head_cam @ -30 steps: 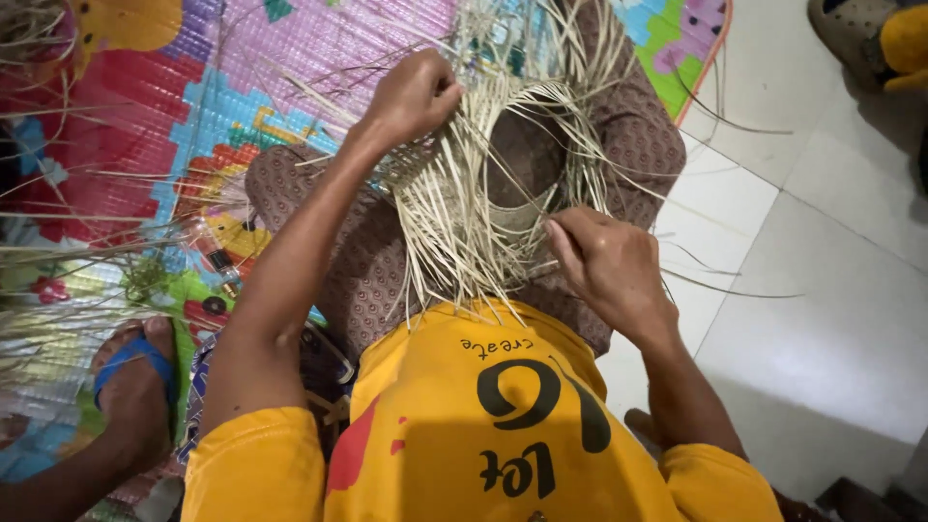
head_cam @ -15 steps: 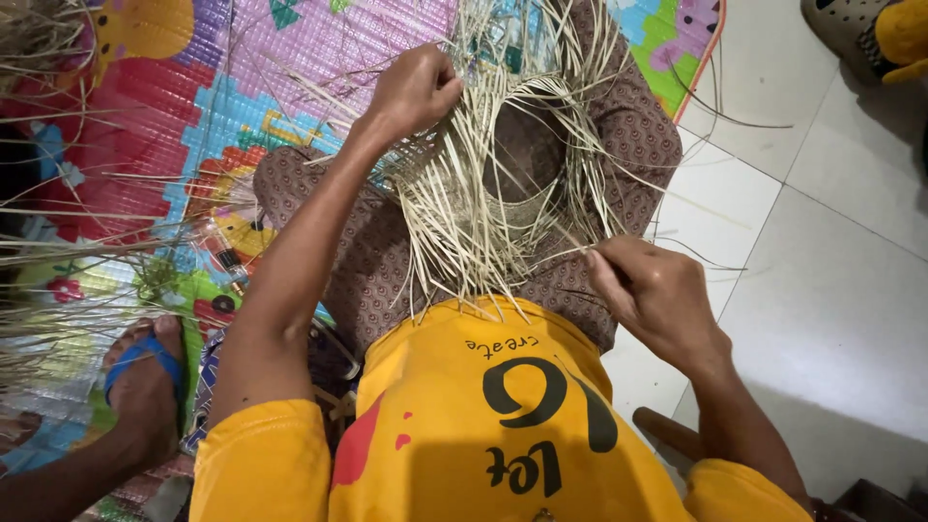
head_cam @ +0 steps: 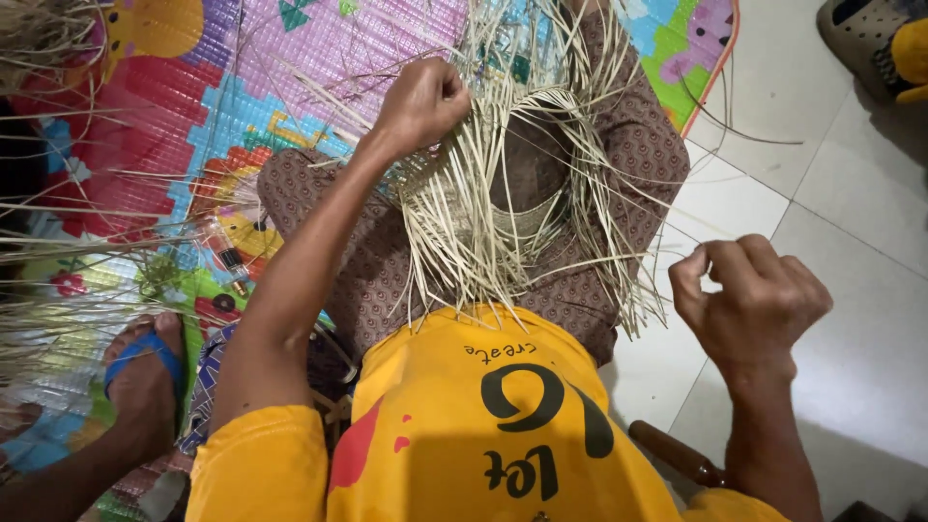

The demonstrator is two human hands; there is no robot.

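Nearest the viewer, a yellow printed shirt point(head_cam: 483, 435) fills the lower middle, and the dark wooden handle point(head_cam: 677, 454) of some tool lies on the white tiled floor point(head_cam: 851, 319) just beside it. The right hand point(head_cam: 749, 304) is raised over the tiles, well apart from the work — its fingers are curled in and the thumb meets the forefinger in a pinch; whether a strand lies between them cannot be told. At lower left a sandalled foot point(head_cam: 145, 372) of another person rests on the colourful play mat point(head_cam: 193, 116). Further out, the half-woven straw basket point(head_cam: 503, 193) sits on the lap, over the brown patterned trousers point(head_cam: 387, 280), its loose pale strands fanning out on all sides. The left hand point(head_cam: 425, 101) is closed into a fist on a bunch of those strands at the basket's far rim. Farthest off — a bundle of loose straw point(head_cam: 43, 39) at upper left and a grey-and-yellow shoe point(head_cam: 875, 48) at upper right.
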